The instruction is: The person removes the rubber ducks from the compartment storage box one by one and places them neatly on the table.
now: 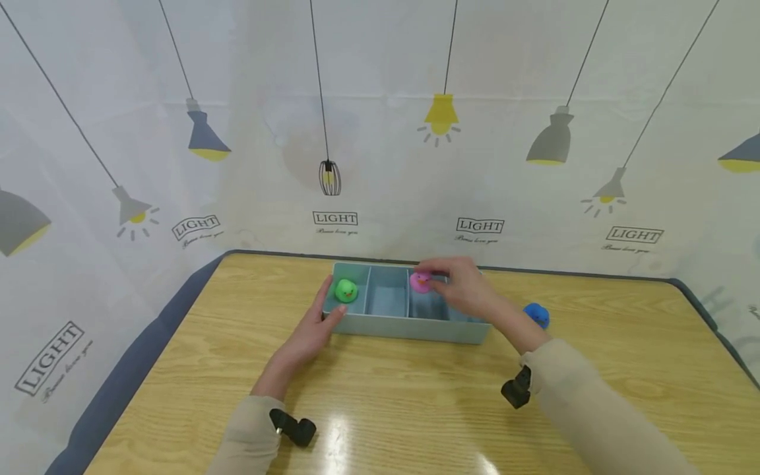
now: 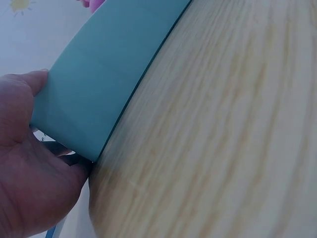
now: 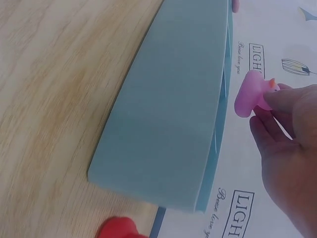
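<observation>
A light-blue divided box (image 1: 410,328) lies lengthwise on the table. My left hand (image 1: 310,335) holds its left end, thumb at the front rim and fingers along the end wall; the left wrist view shows this hand (image 2: 34,158) at the box corner. A green rubber duck (image 1: 346,291) sits in the leftmost compartment. My right hand (image 1: 466,287) pinches a pink rubber duck (image 1: 420,282) between thumb and fingers, over the third compartment from the left. In the right wrist view, the pink duck (image 3: 253,94) is above the box rim. The rightmost compartment is partly hidden by this hand.
A blue rubber duck (image 1: 537,315) sits on the wooden table (image 1: 380,396), right of the box beyond my right forearm. Part of a red object (image 3: 119,228) shows near the box's right end in the right wrist view. A lamp-patterned curtain (image 1: 392,152) surrounds the table's back and sides.
</observation>
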Tool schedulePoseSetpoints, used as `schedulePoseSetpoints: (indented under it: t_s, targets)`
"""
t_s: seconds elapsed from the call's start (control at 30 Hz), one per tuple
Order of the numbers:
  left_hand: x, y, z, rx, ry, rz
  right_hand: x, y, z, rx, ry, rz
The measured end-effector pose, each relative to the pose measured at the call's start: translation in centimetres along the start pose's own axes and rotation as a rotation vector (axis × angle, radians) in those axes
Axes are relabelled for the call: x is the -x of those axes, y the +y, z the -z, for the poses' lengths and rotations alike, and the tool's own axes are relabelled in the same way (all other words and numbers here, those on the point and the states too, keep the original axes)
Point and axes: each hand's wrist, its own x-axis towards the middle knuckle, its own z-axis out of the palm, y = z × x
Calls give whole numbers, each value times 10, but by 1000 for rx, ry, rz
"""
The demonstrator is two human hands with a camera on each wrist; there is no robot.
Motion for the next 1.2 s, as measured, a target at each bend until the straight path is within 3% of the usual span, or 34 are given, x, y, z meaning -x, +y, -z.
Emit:
schedulePoseSetpoints:
  t_s: [0.57,0.93,1.2]
  targets:
    - [1,1,0,11,1,25,30,21,28,110,92,75]
    - [2,1,0,3,4,22,48,28,46,122,96,-29]
    - [2,0,0,-8,2,11,57,34,57,152,119,-35]
